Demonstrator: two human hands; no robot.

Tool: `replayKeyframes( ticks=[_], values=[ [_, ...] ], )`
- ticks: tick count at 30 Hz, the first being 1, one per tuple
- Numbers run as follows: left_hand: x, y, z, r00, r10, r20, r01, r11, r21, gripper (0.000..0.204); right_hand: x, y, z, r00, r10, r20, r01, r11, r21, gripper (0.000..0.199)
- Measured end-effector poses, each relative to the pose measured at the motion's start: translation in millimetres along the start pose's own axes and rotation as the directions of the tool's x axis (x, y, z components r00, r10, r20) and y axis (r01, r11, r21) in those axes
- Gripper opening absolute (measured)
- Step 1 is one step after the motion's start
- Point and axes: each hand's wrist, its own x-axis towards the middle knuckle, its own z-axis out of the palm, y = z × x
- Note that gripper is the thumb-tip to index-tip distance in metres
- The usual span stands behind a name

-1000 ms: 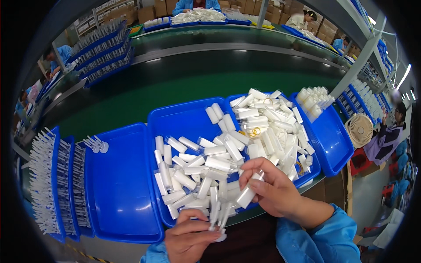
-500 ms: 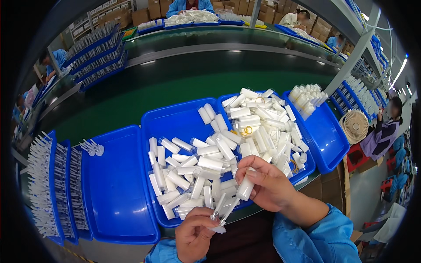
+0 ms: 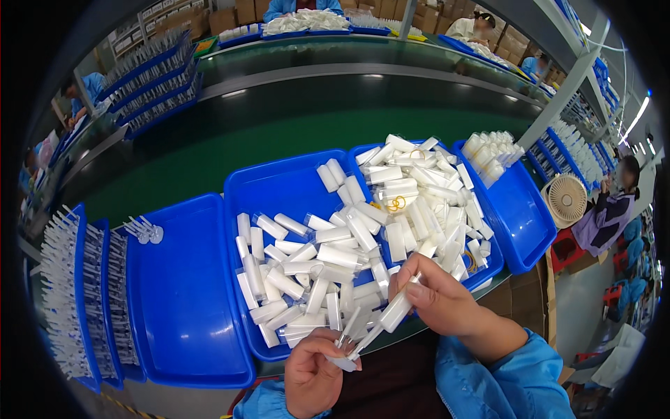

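Note:
My left hand (image 3: 312, 377) is closed on the rounded base of a small translucent plastic piece with thin upright prongs (image 3: 345, 361). In my right hand (image 3: 441, 302), thumb and fingers pinch a white cylindrical tube (image 3: 396, 313). Its lower end is at the tip of one prong, lined up with it; whether the prong is inside cannot be seen. Beyond my hands, loose white tubes in clear sleeves (image 3: 338, 255) lie in a blue tray (image 3: 269, 188). To its right is another blue tray heaped with similar white pieces (image 3: 419, 181) and some yellow rubber bands (image 3: 396, 203).
A blue tray (image 3: 188, 300) at left holds a few pronged pieces (image 3: 144, 230) in its far corner. Stacked trays of upright pronged parts (image 3: 66, 293) stand beyond it. A right-hand tray (image 3: 516, 216) holds bundled tubes. Behind runs a green conveyor (image 3: 279, 122); people sit around.
The white tube in my right hand has tilted and moved slightly right, its lower end now meeting the prong. My left hand stays nearly in place with the pronged piece.

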Motion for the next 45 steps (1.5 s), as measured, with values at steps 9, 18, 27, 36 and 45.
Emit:
replayKeyframes(
  ticks=[9, 18, 27, 36, 45],
  values=[
    [-8, -3, -3, 0.986, 0.154, 0.059, -0.157, 0.986, 0.051, 0.012, 2, -5, 8, 0.988, -0.117, 0.104, 0.139, 0.962, -0.234, 0.015],
    [-8, 1, 0, 0.98, 0.194, -0.035, -0.191, 0.98, 0.059, 0.013, 2, 17, 47, 0.948, -0.237, 0.213, 0.269, 0.954, -0.135, 0.016],
    [-15, 17, -25, 0.928, 0.341, -0.149, -0.315, 0.934, 0.169, 0.03, 54, 4, 35, 0.863, -0.476, 0.172, 0.444, 0.55, -0.707, 0.05],
    [-10, 26, -25, 0.904, 0.427, 0.012, -0.384, 0.8, 0.46, 0.015, 64, -3, 39, 0.975, -0.221, 0.037, 0.175, 0.646, -0.743, 0.036],
    [5, 33, -12, 0.895, 0.281, 0.347, -0.419, 0.795, 0.438, 0.011, 44, -6, 37, 0.99, 0.098, 0.096, -0.135, 0.823, 0.552, 0.027]
  ],
)
